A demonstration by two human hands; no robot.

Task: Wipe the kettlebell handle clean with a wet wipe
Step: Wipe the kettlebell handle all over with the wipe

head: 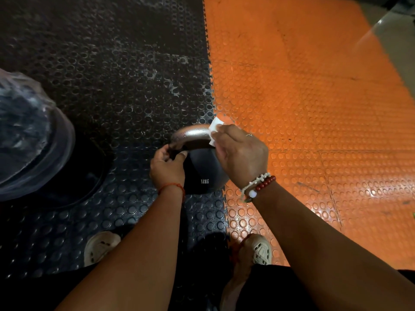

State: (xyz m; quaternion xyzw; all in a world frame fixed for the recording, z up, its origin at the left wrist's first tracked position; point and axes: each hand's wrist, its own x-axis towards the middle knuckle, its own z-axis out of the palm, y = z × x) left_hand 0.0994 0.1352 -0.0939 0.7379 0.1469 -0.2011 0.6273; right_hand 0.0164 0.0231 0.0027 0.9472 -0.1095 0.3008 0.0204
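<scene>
Wiping is under way: right hand [241,151] pinches the white wet wipe [214,129] against the silver metal handle [193,134] of the black kettlebell [202,173] on the studded mat seam, left hand [167,163] gripping the handle's near end, so a stroke along the bar likely follows.

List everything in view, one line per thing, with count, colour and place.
kettlebell: one, black, marked 12KG, standing at the seam between the two mats
kettlebell handle: one, silver, on top of the kettlebell
wet wipe: one, white, against the handle's right end
black mat: one, studded, left half
orange mat: one, studded, right half
plastic-covered round object: one, dark under clear film, far left
bare floor: one strip, pale, top right
shoes: two, cream, bottom centre
bracelets: red and white beads on the right wrist, red thread on the left
left hand: grips the handle's left end
right hand: holds the wipe on the handle
</scene>
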